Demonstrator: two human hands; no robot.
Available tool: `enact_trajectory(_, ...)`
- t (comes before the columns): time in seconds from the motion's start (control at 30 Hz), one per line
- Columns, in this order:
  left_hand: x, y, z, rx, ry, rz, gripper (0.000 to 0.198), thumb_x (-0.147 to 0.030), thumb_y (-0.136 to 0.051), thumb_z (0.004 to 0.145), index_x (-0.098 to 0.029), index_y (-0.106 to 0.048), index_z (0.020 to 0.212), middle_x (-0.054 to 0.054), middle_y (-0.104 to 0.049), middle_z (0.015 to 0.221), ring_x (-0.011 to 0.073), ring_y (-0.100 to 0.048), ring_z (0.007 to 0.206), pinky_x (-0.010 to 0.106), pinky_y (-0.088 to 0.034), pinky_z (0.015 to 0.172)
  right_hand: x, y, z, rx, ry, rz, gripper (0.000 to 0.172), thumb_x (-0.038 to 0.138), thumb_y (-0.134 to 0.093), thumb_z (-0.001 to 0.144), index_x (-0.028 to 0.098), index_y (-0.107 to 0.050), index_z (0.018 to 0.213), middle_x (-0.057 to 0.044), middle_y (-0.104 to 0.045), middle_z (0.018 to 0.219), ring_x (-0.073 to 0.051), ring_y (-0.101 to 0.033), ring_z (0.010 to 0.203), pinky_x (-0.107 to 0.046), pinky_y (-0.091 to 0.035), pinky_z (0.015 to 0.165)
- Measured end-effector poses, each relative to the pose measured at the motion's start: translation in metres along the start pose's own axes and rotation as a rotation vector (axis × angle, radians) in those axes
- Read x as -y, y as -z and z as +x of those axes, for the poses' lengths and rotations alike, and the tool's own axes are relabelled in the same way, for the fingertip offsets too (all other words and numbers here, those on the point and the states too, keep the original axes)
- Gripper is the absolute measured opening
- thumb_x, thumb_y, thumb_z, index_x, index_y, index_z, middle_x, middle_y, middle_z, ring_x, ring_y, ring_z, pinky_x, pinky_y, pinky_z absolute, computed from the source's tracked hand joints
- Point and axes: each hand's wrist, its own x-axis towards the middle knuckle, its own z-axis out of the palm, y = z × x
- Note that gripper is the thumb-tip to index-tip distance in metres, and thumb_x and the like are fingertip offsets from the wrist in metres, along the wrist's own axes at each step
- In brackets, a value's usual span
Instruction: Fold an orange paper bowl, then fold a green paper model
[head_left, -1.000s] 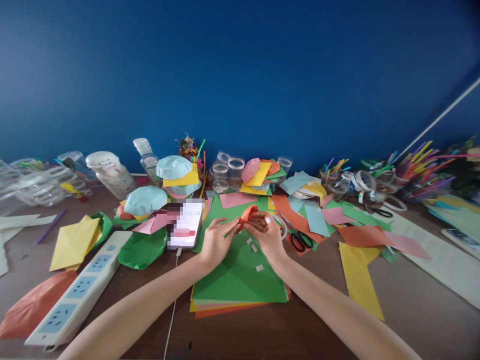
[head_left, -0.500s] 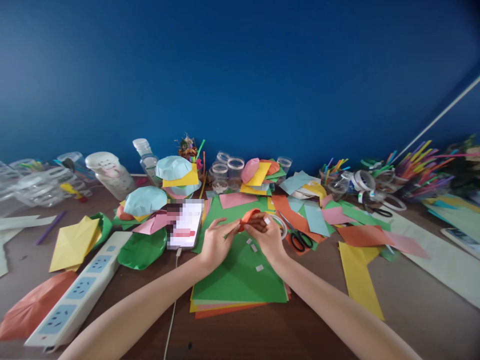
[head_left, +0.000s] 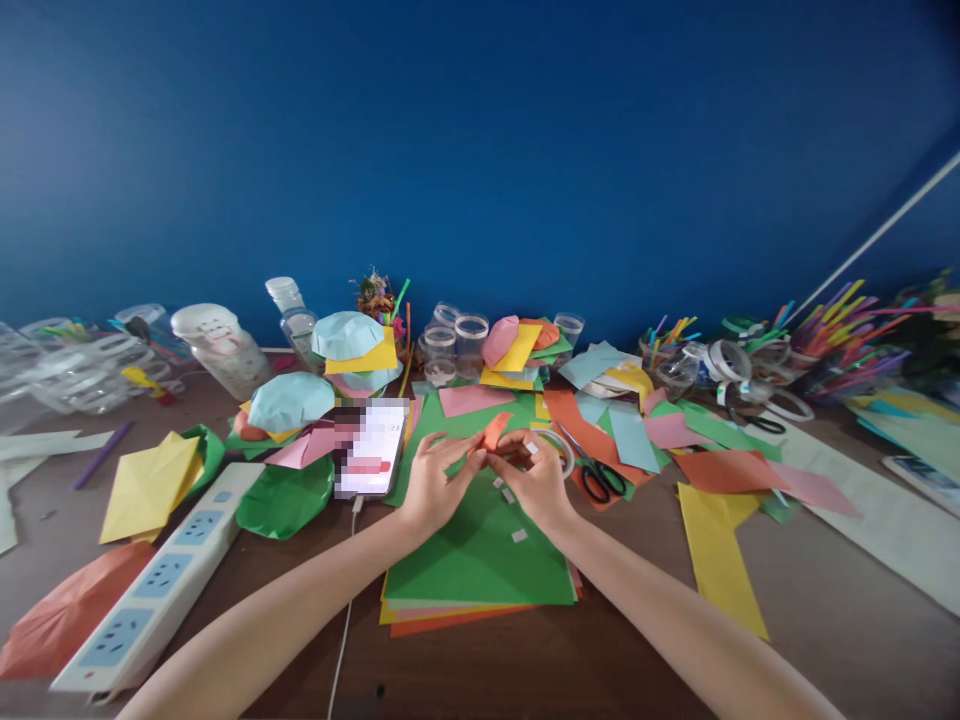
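Note:
A small piece of orange paper (head_left: 496, 431) is pinched between both hands, over a stack of coloured paper (head_left: 480, 560) with a green sheet on top. My left hand (head_left: 437, 485) closes thumb and fingers on its left side. From the right, my right hand (head_left: 534, 482) grips its lower edge, and a small white piece (head_left: 532, 448) shows at those fingers. Several small white pieces (head_left: 519, 536) lie on the green sheet. Just behind my right hand is a roll of tape (head_left: 568, 455), partly hidden. Black-handled scissors (head_left: 603, 483) rest to its right on orange paper.
A phone (head_left: 379, 450) with a charging cable lies left of my hands, near a white power strip (head_left: 161, 580). Plastic cups (head_left: 471, 345) stand at the back. Folded papers (head_left: 292, 402) and paper strips (head_left: 724, 560) spread over both sides. Bundled straws (head_left: 847, 325) stand far right.
The orange paper has turned in my fingers and now stands more upright, its tip pointing up. Both hands have shifted slightly; the things around them stay put.

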Motion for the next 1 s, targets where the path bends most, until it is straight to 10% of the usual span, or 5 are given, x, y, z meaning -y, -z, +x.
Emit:
enact_trajectory(0.5,-0.001,-0.005,-0.002,-0.028,0.254,-0.373,0.023,-0.033,-0.059,0.08,-0.021,-0.07,0.097,0.003,-0.07,0.097,0.022,-0.063,0.093,0.035,-0.049,0.085,0.006,-0.002,-0.002,0.072,0.076,-0.126,0.018,0.03,-0.064,0.072,0.02,-0.057,0.085,-0.003,-0.065,0.08,-0.019,-0.062,0.075,-0.031,-0.051,0.07)
enact_trajectory(1.0,0.001,-0.001,0.001,-0.06,0.202,-0.308,0.027,-0.03,-0.053,0.084,-0.021,-0.064,0.108,0.004,-0.065,0.108,0.019,-0.058,0.103,0.031,-0.045,0.091,-0.005,0.019,0.016,-0.09,-0.05,0.089,0.025,0.03,-0.071,0.066,0.021,-0.057,0.085,0.0,-0.065,0.074,-0.014,-0.063,0.07,-0.023,-0.049,0.058)
